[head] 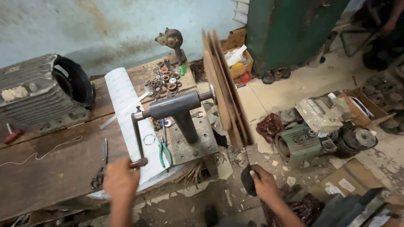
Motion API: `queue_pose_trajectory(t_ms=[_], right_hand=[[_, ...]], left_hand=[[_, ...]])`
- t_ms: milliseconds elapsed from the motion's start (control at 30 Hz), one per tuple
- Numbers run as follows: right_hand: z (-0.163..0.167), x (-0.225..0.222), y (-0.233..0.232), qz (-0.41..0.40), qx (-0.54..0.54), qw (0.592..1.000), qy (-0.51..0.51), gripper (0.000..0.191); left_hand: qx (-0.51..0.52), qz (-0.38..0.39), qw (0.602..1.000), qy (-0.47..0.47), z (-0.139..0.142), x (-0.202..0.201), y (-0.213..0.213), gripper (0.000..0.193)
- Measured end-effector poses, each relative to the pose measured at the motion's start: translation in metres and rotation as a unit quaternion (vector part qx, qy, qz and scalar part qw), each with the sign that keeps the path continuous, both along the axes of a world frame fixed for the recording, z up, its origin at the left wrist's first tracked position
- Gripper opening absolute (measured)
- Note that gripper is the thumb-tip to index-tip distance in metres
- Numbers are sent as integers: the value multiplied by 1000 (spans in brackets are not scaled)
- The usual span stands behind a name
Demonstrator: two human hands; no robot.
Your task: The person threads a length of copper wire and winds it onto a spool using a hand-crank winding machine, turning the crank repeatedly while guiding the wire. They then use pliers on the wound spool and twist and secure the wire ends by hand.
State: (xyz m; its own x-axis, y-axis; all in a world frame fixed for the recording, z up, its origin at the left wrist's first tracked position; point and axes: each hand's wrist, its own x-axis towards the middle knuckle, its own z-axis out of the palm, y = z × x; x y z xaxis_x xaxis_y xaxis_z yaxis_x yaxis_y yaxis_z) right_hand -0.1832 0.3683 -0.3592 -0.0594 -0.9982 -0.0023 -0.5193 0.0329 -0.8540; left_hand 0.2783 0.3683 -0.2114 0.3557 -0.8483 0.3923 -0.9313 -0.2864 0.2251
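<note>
My left hand (120, 180) grips the handle of the crank (137, 138) of a grey hand-wound winding machine (179, 110) bolted on a perforated metal plate (198, 143) at the end of a wooden workbench (50, 168). The machine's shaft runs right to a disc and upright wooden boards (223, 88). My right hand (261, 183) hangs below the bench end, over the floor, closed on a small dark object (247, 180). Green-handled pliers (165, 152) and a white sheet of insulating paper (124, 101) lie beside the crank.
A grey ribbed motor housing (40, 90) sits at the bench's left. Scissors (101, 168), a red-handled tool (12, 135) and several small rings and bearings (164, 80) lie on the bench. Motors (303, 141), cardboard boxes and scraps cover the floor on the right.
</note>
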Motion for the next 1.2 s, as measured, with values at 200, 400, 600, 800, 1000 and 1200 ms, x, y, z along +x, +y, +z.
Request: queue_pose_trajectory(t_ms=[200, 400, 600, 800, 1000, 1200], right_hand=[[-6, -2, -4, -19, -26, 999, -27, 20], [-41, -3, -11, -6, -22, 1000, 12, 21], [-55, -5, -2, -19, -4, 1000, -23, 23], [-41, 1, 3, -26, -8, 999, -31, 22], [-46, -1, -4, -17, 4, 999, -35, 20], [-56, 1, -3, -7, -27, 998, -53, 20]], left_hand=[[-262, -19, 950, -168, 118, 57, -115, 30], [-93, -42, 986, 131, 54, 71, -259, 55], [-135, -106, 984, -42, -64, -6, -84, 48], [-45, 94, 994, -30, 65, 11, -2, 18], [-69, 66, 994, -57, 130, 78, -216, 51], [55, -80, 994, -43, -32, 47, -216, 81]])
